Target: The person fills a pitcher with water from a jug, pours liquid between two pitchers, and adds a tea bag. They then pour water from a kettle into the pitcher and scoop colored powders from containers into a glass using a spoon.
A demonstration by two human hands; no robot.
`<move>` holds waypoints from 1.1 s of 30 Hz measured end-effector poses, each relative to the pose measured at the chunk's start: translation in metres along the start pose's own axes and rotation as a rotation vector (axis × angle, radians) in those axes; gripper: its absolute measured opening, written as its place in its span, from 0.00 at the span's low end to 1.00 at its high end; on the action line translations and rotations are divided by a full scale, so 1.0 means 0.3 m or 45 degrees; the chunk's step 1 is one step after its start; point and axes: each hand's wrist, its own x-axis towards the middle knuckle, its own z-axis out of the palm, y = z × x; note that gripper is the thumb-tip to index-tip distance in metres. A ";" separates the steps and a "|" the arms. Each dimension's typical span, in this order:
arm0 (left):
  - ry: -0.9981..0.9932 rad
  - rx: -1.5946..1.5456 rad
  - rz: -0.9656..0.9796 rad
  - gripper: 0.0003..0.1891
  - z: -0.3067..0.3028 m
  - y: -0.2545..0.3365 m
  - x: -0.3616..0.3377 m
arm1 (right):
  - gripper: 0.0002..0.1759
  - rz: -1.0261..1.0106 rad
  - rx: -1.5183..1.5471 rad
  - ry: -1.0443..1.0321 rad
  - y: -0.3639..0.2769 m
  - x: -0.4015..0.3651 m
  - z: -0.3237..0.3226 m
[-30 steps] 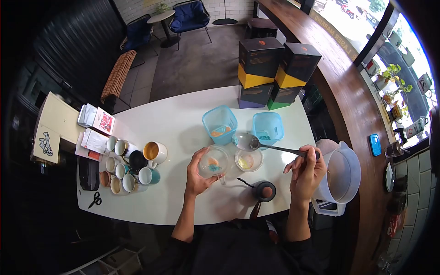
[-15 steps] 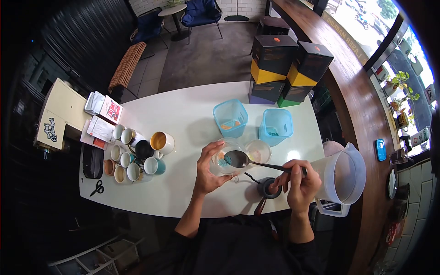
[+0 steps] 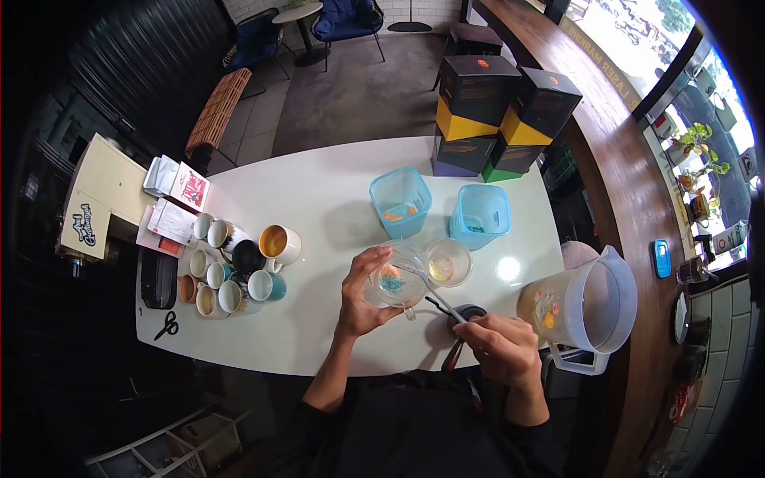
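Observation:
My left hand (image 3: 362, 296) is curled around a clear cup (image 3: 408, 296) with a small handle. Orange and teal bits (image 3: 390, 280) lie inside the cup. My right hand (image 3: 506, 346) grips the handle of a long metal spoon (image 3: 446, 301), whose bowl is turned on edge at the cup's rim. What the spoon carries, if anything, cannot be made out. A second clear cup (image 3: 460, 279), with some pale bits in it, stands just right of the held one. Beneath the right hand is a small dark pot (image 3: 472, 309) with a brown handle, partly covered.
Two blue tubs (image 3: 401, 225) stand behind the cups, with orange bits in one and teal in the other. To the right is a large plastic pitcher (image 3: 574, 307). Several mugs (image 3: 280, 245) and scissors (image 3: 167, 325) are at left; stacked black boxes (image 3: 478, 84) stand at the back.
The spoon has turned from bowl facing up above the cup to on edge at its rim. My right hand has rolled over and shifted slightly down and left.

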 end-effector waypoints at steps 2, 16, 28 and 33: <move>0.001 0.039 0.033 0.44 -0.002 -0.009 -0.006 | 0.15 0.047 0.020 0.044 0.000 -0.014 -0.013; 0.005 0.206 0.015 0.41 -0.047 -0.081 -0.057 | 0.13 0.391 0.197 0.984 0.099 -0.042 -0.099; 0.035 0.040 -0.346 0.44 -0.085 -0.156 -0.091 | 0.15 0.627 0.044 0.884 0.209 -0.039 -0.056; 0.017 0.346 -0.033 0.43 -0.085 -0.119 -0.094 | 0.15 0.634 0.040 0.893 0.218 -0.037 -0.053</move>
